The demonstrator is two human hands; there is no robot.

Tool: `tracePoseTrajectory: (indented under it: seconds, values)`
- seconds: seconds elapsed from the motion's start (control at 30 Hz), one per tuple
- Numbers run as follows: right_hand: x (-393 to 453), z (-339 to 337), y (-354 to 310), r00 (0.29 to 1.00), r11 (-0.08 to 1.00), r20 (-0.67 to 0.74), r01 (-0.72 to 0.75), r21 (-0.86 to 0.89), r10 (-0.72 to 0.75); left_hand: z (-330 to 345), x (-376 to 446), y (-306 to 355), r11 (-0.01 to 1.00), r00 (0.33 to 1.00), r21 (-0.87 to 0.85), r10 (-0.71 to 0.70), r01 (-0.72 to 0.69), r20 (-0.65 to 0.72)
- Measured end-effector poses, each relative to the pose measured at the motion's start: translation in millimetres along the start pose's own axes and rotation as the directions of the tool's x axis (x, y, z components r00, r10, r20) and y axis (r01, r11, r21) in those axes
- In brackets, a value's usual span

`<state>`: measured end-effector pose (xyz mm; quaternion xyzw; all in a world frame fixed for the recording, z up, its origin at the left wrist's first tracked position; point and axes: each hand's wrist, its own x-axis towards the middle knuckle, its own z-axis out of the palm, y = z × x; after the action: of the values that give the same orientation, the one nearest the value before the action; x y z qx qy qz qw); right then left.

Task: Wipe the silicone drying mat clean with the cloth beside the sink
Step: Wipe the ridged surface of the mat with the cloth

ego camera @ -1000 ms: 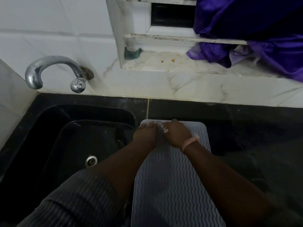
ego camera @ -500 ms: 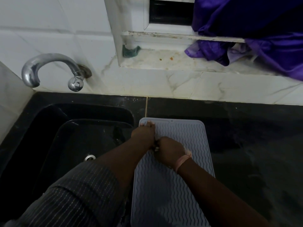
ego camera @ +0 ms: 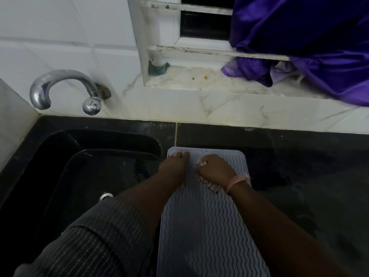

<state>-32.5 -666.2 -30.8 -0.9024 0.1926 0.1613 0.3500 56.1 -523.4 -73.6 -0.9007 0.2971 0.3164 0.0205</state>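
A grey silicone drying mat (ego camera: 207,226) with wavy ridges lies on the black counter, just right of the sink. My left hand (ego camera: 175,166) presses flat on the mat's far left corner, fingers straight. My right hand (ego camera: 215,170) sits beside it near the far edge, fingers curled round a small pale cloth (ego camera: 211,186). Most of the cloth is hidden under the palm; bits show at the fingertips and by the wrist.
A black sink (ego camera: 89,166) with a drain lies to the left, a chrome tap (ego camera: 65,86) on the wall above it. Black counter (ego camera: 299,176) stretches right of the mat. Purple fabric (ego camera: 309,47) hangs over the marble window sill behind.
My right hand with the cloth slid toward me along the mat, then back out to the far edge. The left hand stayed on the far left corner.
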Motion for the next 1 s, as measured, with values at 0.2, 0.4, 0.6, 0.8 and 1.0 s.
tracePoseTrajectory:
  seconds: [0.2,0.4,0.6,0.8,1.0]
  values:
    - [35.4,23.6,4.2,0.99,0.93,-0.114,0.04,-0.365,-0.087,-2.2,-0.2,6.3,0.999,1.0,-0.044,-0.018,0.018,0.006]
    - [33.0,29.2,0.1,0.989,0.873,-0.068,0.086,-0.479,-0.135,-4.8,15.2,6.7,0.999,0.997,-0.007,-0.032,0.032,0.071]
    - [1.7,39.5,-0.8,0.989,0.828,-0.001,0.121,-0.547,-0.146,-6.7,22.1,11.2,0.997,0.991,0.048,-0.061,0.056,0.116]
    - [-34.9,62.1,13.9,0.982,0.846,-0.046,0.133,-0.517,-0.183,-1.5,25.6,9.2,0.994,0.994,0.098,-0.056,0.047,0.091]
    - [-70.9,82.8,20.3,0.988,0.86,-0.055,0.1,-0.501,-0.147,-0.6,19.8,3.1,0.99,1.0,0.138,0.014,-0.018,0.027]
